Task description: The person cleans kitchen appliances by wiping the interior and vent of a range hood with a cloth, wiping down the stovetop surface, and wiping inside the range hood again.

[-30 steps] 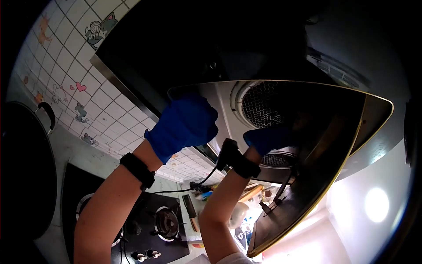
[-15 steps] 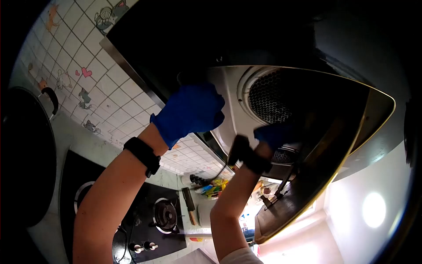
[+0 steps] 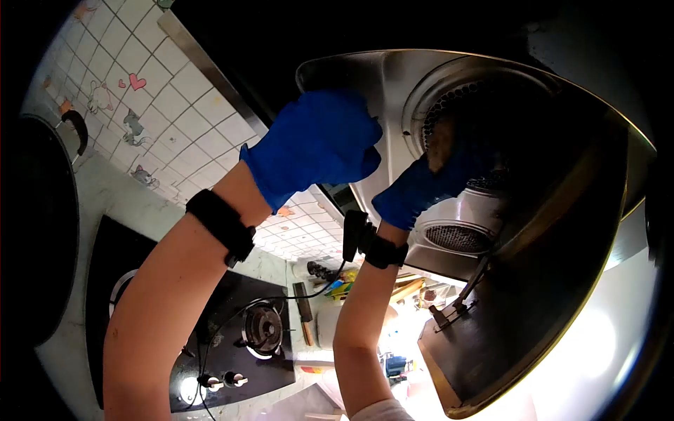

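Observation:
Both my hands wear blue gloves and reach up into a metal range hood (image 3: 393,77) with its panel (image 3: 533,302) hanging open at the right. My left hand (image 3: 323,137) is closed at the hood's left edge; what its fingers hold, if anything, is hidden. My right hand (image 3: 449,168) is inside the hood, by the round mesh filter (image 3: 439,105), with a brownish, cloth-like thing (image 3: 440,144) at its fingers. Shadow covers part of these fingers. A second mesh filter (image 3: 458,238) shows below my right hand.
Below lies a black gas stove (image 3: 232,337) with burners and knobs. A knife (image 3: 304,312) rests beside it. A dark pan (image 3: 35,231) is at the left. A black cable (image 3: 281,297) hangs from my right wrist across the stove. Tiled wall (image 3: 168,126) stands behind.
The hood and its filters appear higher and larger in view. My right hand has come further into the light, and the brownish thing at its fingers now shows. My left hand stays at the hood's edge.

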A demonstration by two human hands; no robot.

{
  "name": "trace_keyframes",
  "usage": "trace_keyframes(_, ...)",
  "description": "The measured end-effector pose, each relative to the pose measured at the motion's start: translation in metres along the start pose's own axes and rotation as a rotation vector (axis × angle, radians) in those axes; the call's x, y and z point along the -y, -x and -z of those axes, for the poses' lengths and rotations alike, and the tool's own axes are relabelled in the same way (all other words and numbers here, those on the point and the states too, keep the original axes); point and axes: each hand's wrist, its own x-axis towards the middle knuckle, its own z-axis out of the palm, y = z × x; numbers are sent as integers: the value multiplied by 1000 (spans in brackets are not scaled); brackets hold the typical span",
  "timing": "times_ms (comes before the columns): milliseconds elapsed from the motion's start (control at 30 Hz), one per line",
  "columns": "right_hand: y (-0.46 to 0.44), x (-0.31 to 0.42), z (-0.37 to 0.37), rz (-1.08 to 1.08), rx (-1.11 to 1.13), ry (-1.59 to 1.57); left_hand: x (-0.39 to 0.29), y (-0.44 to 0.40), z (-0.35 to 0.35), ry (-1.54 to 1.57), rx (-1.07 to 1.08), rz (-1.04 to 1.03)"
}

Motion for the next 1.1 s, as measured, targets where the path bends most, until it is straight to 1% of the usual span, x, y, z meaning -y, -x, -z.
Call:
trace_keyframes(33,8,-8,3,-31,104,13,0,-1,2,-36,63,3)
trace_keyframes(67,17,-16,9,-179,212,361,2,-1,-1,-41,79,4)
trace_keyframes(100,26,-24,15,-277,399,809,4,-1,-7,-38,-35,-37)
trace_keyframes(133,34,-31,21,-321,628,1165,4,0,-8,-40,-151,-81)
trace_keyframes(167,54,-54,37,-83,510,864,0,1,-1,-2,-157,-51)
trace_keyframes(200,60,-47,46,-57,406,556,-3,-1,4,-18,-144,-57)
trace_keyframes(233,59,-27,49,-209,294,24,-5,-4,8,-50,15,12)
trace_keyframes(267,62,-12,58,-374,215,-353,-7,-6,11,-87,177,82)
trace_keyframes(300,62,1,73,-489,156,-623,-8,-5,10,-102,190,111)
trace_keyframes(333,61,9,90,-567,140,-805,-6,-5,7,-113,228,104)
trace_keyframes(367,77,26,105,-635,137,-460,-2,-5,3,-206,135,-10)
trace_keyframes(400,102,-4,123,-878,-40,-816,1,-4,-1,-289,46,-129)
trace_keyframes(433,108,34,144,-920,-71,-792,5,2,0,-116,-102,-166)
trace_keyframes(467,111,72,175,-689,385,-256,8,10,-3,53,-239,-186)
trace_keyframes(533,135,103,207,-512,611,76,7,6,2,18,-139,-170)
trace_keyframes(600,157,120,239,-584,576,145,-4,10,11,-67,-74,-143)
trace_keyframes(633,157,137,248,-617,541,140,-11,14,14,-93,-55,-136)
trace_keyframes(700,163,136,265,-899,528,-405,-23,23,21,-138,-7,-118)
trace_keyframes(733,169,140,280,-938,538,-464,-32,29,23,-161,26,-102)
trace_keyframes(767,176,140,293,-887,549,-360,-40,37,26,-183,67,-85)
trace_keyframes(833,190,137,319,-897,484,-289,-58,63,34,-233,145,-40)
trace_keyframes(900,203,128,352,-1141,201,-502,-83,96,40,-274,237,9)
trace_keyframes(933,202,123,361,-1173,64,-571,-93,118,40,-129,204,22)
trace_keyframes(1000,194,117,378,-1127,-116,-634,-130,150,44,-54,473,291)
trace_keyframes(1100,184,106,414,-1030,-254,-635,-151,208,22,-43,640,296)
